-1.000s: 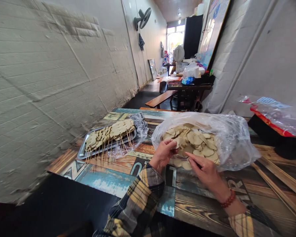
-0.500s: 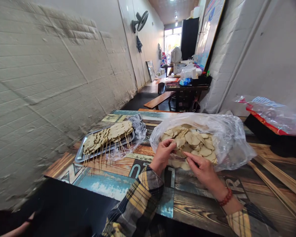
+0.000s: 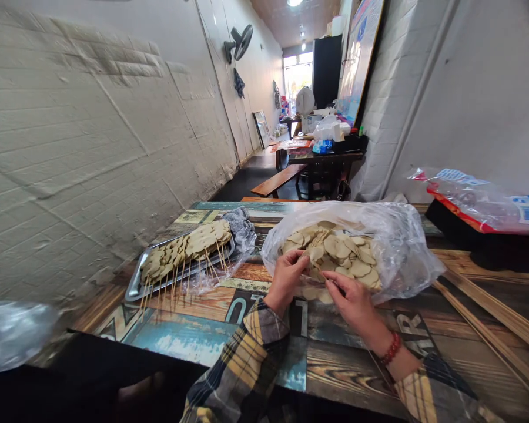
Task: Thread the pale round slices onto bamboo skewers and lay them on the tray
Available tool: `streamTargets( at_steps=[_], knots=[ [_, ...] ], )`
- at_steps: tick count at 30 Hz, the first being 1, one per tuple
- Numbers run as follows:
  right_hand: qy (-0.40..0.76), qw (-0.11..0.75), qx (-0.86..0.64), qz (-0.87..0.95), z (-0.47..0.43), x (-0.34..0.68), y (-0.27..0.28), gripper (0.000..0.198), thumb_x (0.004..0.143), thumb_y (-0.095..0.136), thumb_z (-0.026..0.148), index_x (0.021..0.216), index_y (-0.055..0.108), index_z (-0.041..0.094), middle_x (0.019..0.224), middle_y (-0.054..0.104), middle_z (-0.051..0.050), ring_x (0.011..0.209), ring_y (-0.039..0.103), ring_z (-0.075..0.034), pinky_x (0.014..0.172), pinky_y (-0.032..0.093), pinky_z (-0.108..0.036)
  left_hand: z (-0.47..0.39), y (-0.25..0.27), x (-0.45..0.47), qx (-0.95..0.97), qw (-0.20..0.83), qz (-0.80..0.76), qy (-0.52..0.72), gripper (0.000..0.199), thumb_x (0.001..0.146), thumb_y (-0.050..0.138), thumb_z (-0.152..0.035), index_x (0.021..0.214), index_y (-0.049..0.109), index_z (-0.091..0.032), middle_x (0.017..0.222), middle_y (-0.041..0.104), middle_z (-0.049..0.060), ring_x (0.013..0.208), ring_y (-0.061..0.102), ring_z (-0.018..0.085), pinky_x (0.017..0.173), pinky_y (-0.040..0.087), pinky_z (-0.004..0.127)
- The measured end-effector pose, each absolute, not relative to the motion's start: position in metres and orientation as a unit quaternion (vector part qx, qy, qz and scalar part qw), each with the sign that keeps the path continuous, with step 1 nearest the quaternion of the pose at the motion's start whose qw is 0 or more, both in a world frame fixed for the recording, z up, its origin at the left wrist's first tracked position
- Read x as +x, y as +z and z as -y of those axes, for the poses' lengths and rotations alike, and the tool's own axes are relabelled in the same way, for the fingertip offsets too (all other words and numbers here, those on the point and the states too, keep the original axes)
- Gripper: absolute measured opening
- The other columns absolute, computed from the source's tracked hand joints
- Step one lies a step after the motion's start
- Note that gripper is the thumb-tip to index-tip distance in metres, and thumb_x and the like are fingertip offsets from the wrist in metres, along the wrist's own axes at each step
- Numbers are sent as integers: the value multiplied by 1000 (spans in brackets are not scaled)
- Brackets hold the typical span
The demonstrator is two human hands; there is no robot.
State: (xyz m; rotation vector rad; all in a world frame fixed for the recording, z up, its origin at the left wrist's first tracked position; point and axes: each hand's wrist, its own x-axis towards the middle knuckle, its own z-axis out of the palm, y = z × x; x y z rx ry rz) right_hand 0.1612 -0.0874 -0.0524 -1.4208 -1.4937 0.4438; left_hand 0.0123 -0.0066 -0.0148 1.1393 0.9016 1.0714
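My left hand [image 3: 286, 277] pinches a thin, pale round slice [image 3: 316, 253] between thumb and fingers. In my right hand [image 3: 355, 301] is a thin wooden skewer [image 3: 320, 271], its upper end angled towards that slice; whether it pierces the slice I cannot tell. Both hands are at the near side of an open clear plastic bag [image 3: 408, 255], in which many similar slices [image 3: 346, 249] lie heaped. To the left, a metal tray [image 3: 133, 289] carries rows of skewered slices [image 3: 180, 249], their sticks pointing over its near edge.
Loose wooden skewers [image 3: 496, 308] lie at the table's right. Behind them is a black container [image 3: 449, 226] with red-edged plastic packaging [image 3: 480, 197] on it. Crumpled plastic [image 3: 242, 232] touches the tray. A blurred plastic bag [image 3: 15, 335] shows at the left edge.
The whole scene has shifted slightly left in view. A clear plastic bag has appeared at the left edge, where a person's forearm showed below before. My hands keep nearly the same hold.
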Motion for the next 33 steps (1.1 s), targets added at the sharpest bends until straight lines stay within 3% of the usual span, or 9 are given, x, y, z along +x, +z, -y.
streamTargets(
  at_steps=[5,10,19,26,30,33],
  knots=[
    [188,499,-585,611,85,155,-54,33,93,50,35,104,78,21,99,82,-10,88,78,-27,80,60,-39,4,-15,12,484,623,-397,468,34,64,81,-43,66,62,-15,59,54,-4,56,46,8,55,36,21],
    [186,498,-588,610,84,154,-51,32,93,50,36,97,78,21,86,81,-8,75,75,-25,70,57,-35,5,-13,11,481,631,-394,464,35,63,80,-44,63,59,-16,57,52,-5,52,42,8,53,33,22],
    [184,512,-582,604,81,151,-49,31,94,50,37,93,76,20,83,79,-8,73,73,-24,67,54,-33,7,-12,11,517,614,-388,454,31,67,81,-40,66,64,-14,60,53,-4,57,43,8,56,33,21],
    [202,521,-580,593,81,156,-41,33,92,52,40,95,76,17,71,76,-6,62,69,-22,59,52,-31,9,-10,13,442,696,-355,442,48,57,91,-52,80,70,-15,72,62,-1,63,52,9,62,41,23],
    [218,508,-574,604,84,156,-34,32,92,54,41,93,75,17,71,75,-6,60,66,-20,57,50,-29,10,-9,11,440,717,-333,427,48,56,93,-51,68,64,-15,64,56,-3,59,49,8,60,40,23],
    [239,496,-573,607,86,155,-31,32,93,54,42,91,75,18,59,67,-1,53,62,-18,52,46,-28,9,-9,11,444,707,-338,433,49,56,92,-50,64,59,-15,60,52,-5,57,46,7,57,37,22]
  ],
)
